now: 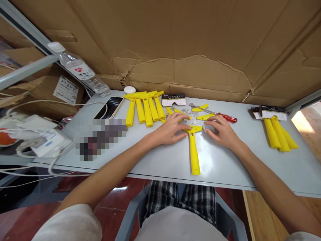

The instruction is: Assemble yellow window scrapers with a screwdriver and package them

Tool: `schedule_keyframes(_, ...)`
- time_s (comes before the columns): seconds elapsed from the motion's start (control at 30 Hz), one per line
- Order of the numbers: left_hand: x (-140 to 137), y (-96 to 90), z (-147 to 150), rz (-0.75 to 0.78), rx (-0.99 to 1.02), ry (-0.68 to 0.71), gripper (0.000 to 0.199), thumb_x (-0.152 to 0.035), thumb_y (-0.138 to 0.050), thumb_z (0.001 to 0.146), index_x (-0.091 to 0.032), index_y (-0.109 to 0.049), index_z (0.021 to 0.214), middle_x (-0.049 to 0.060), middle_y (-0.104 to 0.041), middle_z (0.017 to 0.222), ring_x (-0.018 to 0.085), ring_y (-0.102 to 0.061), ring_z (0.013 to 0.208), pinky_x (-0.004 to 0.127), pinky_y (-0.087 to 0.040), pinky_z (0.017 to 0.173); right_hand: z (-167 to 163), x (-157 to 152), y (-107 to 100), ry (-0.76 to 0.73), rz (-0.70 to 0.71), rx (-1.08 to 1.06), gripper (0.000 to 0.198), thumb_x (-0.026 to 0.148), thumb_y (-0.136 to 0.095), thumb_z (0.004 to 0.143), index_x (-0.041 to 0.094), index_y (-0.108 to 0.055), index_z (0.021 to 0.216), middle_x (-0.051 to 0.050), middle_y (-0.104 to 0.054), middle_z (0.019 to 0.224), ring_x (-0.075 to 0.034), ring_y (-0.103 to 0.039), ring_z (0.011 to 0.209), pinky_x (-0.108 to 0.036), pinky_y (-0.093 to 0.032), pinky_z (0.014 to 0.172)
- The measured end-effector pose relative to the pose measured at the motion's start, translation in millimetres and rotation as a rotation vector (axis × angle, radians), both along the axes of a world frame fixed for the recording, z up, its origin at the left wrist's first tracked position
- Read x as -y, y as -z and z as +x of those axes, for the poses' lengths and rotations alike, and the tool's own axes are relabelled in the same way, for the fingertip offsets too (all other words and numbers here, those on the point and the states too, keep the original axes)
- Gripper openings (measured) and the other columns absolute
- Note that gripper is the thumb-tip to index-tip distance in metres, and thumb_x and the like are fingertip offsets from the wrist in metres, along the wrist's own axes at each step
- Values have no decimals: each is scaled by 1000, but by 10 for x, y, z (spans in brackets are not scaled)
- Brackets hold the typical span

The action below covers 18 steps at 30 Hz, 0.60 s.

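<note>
A yellow plastic scraper (193,150) lies in front of me, its handle pointing toward the table's near edge. My left hand (172,130) grips the left end of its wide head with thumb and fingers. Just off the head's right end is my right hand (220,131), fingers curved and apart, with nothing visible between them. Beyond the hands are loose yellow blade covers (200,107), thin metal blades (190,117) and small screws, partly hidden by my left fingers. A screwdriver with a red handle (227,117) rests behind my right hand.
Several yellow scrapers (147,107) stand in a row at back left, beside a black-and-white card box (173,99). More yellow handles (278,134) lie at right near boxes (273,112). A phone (112,106), bottle (80,70) and cabled power strip (47,137) are left. Cardboard (185,43) walls the back.
</note>
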<state>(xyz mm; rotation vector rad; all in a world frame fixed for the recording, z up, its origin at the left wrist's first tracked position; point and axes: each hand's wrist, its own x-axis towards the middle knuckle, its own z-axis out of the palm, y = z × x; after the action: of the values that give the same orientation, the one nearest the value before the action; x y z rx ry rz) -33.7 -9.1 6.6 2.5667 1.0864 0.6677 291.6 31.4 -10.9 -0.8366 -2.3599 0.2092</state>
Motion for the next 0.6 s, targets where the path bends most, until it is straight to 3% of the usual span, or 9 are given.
schedule_keyframes(0.33, -1, -36, -9, 5, -19, -21, 37, -39, -70, 105, -26, -78, 139, 15, -57, 167, 40, -46, 159, 73, -37, 129, -41, 49, -46, -31, -50, -10, 26, 40, -68, 107, 29, -78, 128, -13, -75, 131, -35, -72, 123, -61, -60, 107)
schedule_keyframes(0.6, 39, -37, 50, -29, -3, -14, 44, -49, -66, 109, -28, -75, 146, 13, -40, 182, 41, -31, 171, 74, -30, 136, -50, 55, -61, -46, -57, -43, 26, 41, -69, 107, 30, -77, 129, -13, -75, 130, -35, -73, 122, -61, -60, 108)
